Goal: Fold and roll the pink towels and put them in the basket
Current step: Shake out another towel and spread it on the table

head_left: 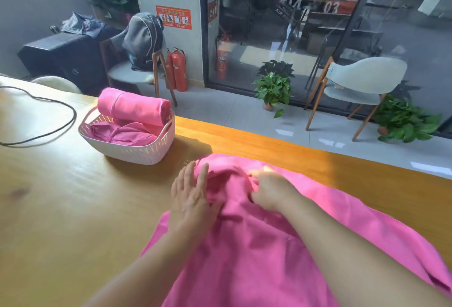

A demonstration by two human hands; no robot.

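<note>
My left hand [193, 196] lies flat, fingers straight, pinning the spread pink cloth towel [281, 245] on the wooden table [61, 196]. My right hand [271, 191], blurred, seems to pinch its bunched far edge for folding. The white woven plastic basket [137, 150] waits far left.

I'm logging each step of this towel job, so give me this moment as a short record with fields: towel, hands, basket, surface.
towel on table: pink towel spread out, bunched at its far end, not yet rolled
left hand: left hand flat, fingers straight, pressing the towel's left edge
right hand: right hand curled, gripping the bunched cloth
basket: white basket on the table, left of the towel
basket contents: rolled towel resting on top, loose pink cloth beneath
surface: wooden table
other: black cable beside the basket
</note>
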